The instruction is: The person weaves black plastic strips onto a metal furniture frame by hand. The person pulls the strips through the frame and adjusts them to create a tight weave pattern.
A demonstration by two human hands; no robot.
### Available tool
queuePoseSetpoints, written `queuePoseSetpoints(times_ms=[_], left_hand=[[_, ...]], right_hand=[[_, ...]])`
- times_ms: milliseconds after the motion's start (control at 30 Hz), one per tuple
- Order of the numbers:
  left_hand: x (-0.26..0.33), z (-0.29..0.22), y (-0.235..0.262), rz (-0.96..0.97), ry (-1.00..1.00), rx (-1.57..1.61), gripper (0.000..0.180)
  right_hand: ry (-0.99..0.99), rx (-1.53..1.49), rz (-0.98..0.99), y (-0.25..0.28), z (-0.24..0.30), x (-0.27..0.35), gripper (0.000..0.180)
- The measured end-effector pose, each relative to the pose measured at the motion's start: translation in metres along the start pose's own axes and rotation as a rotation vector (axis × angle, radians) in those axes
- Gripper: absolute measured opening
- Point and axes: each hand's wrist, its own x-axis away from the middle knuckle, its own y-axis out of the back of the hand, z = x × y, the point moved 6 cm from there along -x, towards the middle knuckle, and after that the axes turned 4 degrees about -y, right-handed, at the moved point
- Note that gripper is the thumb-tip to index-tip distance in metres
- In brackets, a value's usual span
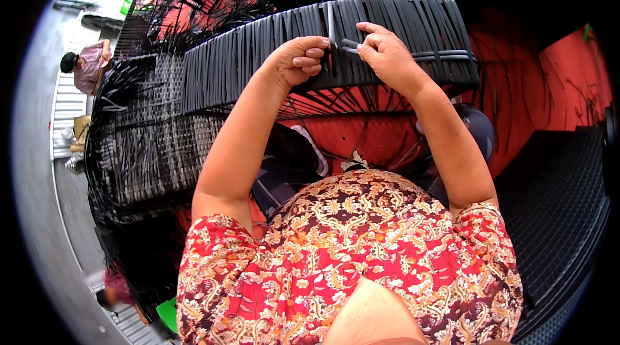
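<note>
A long frame panel wrapped in dark grey plastic wicker strips lies across in front of me. My left hand is closed at the panel's middle, its fingertips against a lighter grey strip that runs up across the wrapping. To the right, my right hand pinches a pair of grey wicker strips between thumb and fingers, index finger stretched out. Beyond that hand, similar strips run rightward, passing under some of the dark wraps. A narrow dark gap shows in the wrapping between my hands.
Partly woven wicker pieces with loose strands stand at the left. Red sheeting strewn with strip scraps covers the floor. Stacked dark woven panels are at the lower right. Another person is at the far left.
</note>
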Motion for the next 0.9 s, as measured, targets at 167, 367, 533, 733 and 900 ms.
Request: queuePoseSetpoints(times_ms=[167,367,533,733,900], left_hand=[[-0.007,0.005,-0.003,0.037,-0.04,0.036,0.003],[-0.01,0.009,-0.004,0.004,-0.007,-0.127,0.011],[-0.004,-0.007,-0.018,-0.237,-0.004,-0.894,0.016],[-0.015,-0.012,-0.032,-0.077,0.083,-1.409,0.008],[-0.018,-0.01,-0.029,-0.032,0.176,-1.28,0.009]], right_hand=[[0.059,0.298,-0.006,-0.006,-0.006,0.002,0.018],[-0.059,0.442,0.18,-0.013,-0.007,0.009,0.019],[-0.081,0.479,0.184,-0.011,-0.009,0.0,0.018],[-0.034,0.504,0.129,-0.011,-0.012,0.006,0.019],[-0.019,0.496,0.109,-0.013,-0.01,0.007,0.02]])
